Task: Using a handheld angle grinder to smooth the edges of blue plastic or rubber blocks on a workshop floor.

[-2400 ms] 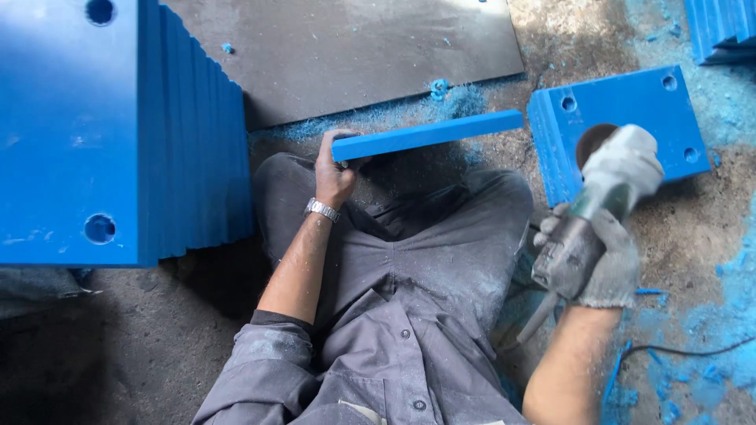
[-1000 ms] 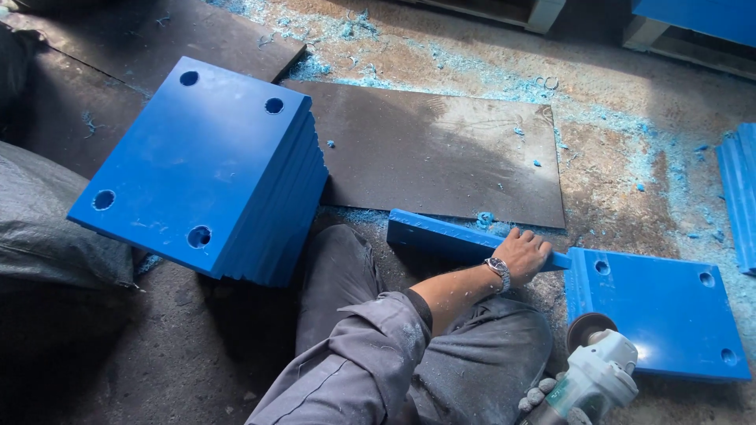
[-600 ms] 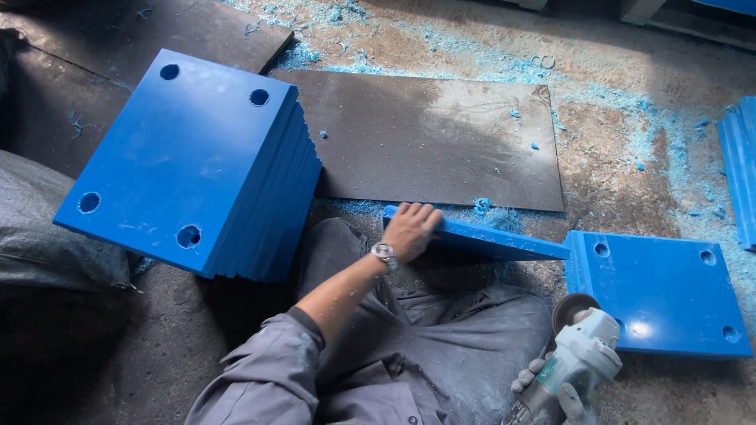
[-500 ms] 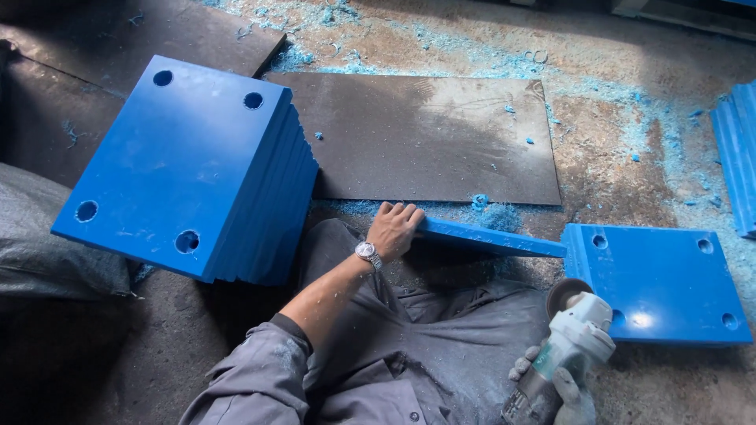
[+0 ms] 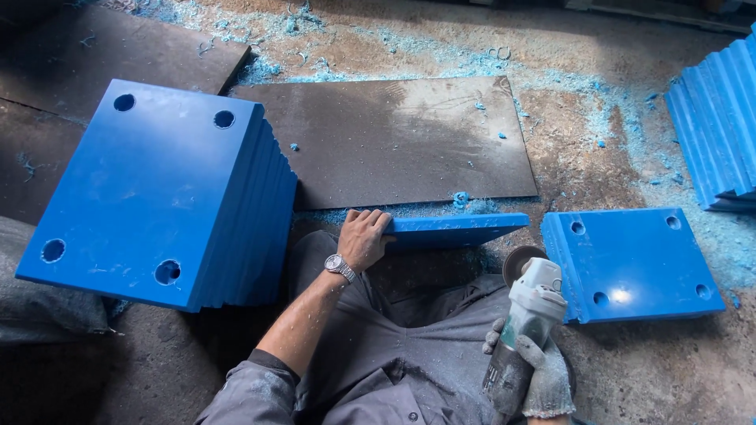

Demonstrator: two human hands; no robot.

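— Left hand (image 5: 364,236)?
— Bare, wristwatch (image 5: 340,267) on the wrist, fingers curled over the near end of a blue plate (image 5: 457,230), gripping its edge. Plate tilted up on edge across the lap, far end pointing right, just above the knees.

— Right hand (image 5: 542,376)?
— Gloved in grey, closed around the body of an angle grinder (image 5: 524,327). Grinder held upright, disc (image 5: 521,258) at the top, just below the plate's right end; touching or not, cannot tell.

— Around the hands?
— Left: tall stack of blue plates (image 5: 157,197), leaning, four round holes showing in the top face, just beside the left knee. Right: second, lower stack of blue plates (image 5: 634,264), also holed, lying flat on the floor, near the grinder's disc. Far right edge: more blue plates (image 5: 720,126) fanned out, well apart from both hands.

— Beyond the held plate?
— Dark flat sheet (image 5: 402,142) on the floor, blue shavings (image 5: 465,201) piled along its near edge and scattered over the concrete floor (image 5: 614,378). Grey trousers (image 5: 409,330) and grey shirt sleeve (image 5: 244,393) dusted with pale specks.
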